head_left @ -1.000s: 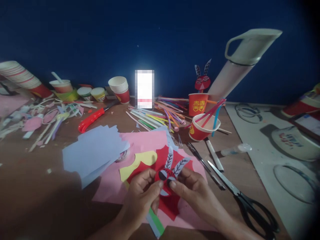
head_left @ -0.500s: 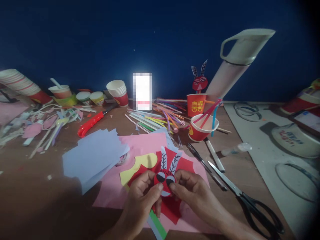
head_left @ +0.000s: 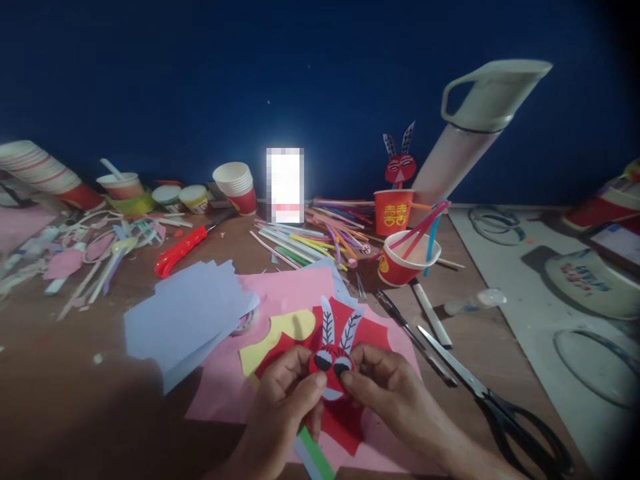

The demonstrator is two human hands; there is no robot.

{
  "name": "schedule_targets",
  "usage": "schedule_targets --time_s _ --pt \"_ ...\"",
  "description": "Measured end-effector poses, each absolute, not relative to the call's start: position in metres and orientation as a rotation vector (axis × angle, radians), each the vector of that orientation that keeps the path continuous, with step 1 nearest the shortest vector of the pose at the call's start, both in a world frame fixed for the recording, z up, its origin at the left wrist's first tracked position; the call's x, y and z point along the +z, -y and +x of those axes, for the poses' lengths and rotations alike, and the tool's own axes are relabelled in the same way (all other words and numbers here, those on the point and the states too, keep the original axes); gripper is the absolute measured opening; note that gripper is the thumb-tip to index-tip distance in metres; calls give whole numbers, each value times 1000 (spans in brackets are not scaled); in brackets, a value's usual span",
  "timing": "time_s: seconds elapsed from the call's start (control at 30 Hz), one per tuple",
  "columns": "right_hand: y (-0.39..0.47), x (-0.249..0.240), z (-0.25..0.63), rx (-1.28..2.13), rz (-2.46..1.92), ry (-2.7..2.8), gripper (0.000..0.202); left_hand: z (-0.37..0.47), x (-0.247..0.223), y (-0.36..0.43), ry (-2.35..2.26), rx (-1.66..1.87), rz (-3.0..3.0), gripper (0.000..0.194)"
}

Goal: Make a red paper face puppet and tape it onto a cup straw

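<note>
Between my two hands is a red paper rabbit face (head_left: 332, 373) with white ears marked in black and large black-and-white eyes. My left hand (head_left: 293, 387) pinches its left edge, thumb in front and fingers behind. On the other edge my right hand (head_left: 385, 383) grips it the same way. A green and pale strip (head_left: 315, 453) extends downward below my left hand; whether it joins the face is hidden. Beneath lie red paper (head_left: 345, 427), a yellow paper piece (head_left: 295, 323) and a pink sheet (head_left: 220, 393).
Scissors (head_left: 485, 393), a black pen (head_left: 415, 337) and a white marker (head_left: 433, 313) lie right. Blue paper (head_left: 185, 320) and a red-handled knife (head_left: 183, 250) are left. Behind are straws (head_left: 295, 243), a red cup (head_left: 393, 212) with another rabbit face, and a leaning flask (head_left: 455, 160).
Almost nothing differs. The whole view has shifted very slightly, and both hands keep hold of the rabbit face at its edges.
</note>
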State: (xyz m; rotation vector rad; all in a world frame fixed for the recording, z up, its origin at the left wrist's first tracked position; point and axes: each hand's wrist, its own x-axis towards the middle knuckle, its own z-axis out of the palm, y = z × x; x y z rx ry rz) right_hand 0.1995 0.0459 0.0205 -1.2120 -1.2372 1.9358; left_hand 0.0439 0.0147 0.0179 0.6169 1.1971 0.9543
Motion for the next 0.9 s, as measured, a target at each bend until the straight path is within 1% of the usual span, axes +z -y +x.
schedule_targets --time_s 0.33,0.47,0.63,0.9 --pt "-45 19 200 1984 -1133 1207 30 43 18 -12 -1198 993 506 26" --pt "-46 19 199 2004 -1105 1189 34 42 17 -13 -1198 1008 498 27" --pt "-47 16 199 2010 -1101 1153 40 42 13 -14 -1210 983 486 34" --pt "-49 6 203 1991 -1048 1130 37 40 6 -13 -1176 953 462 39"
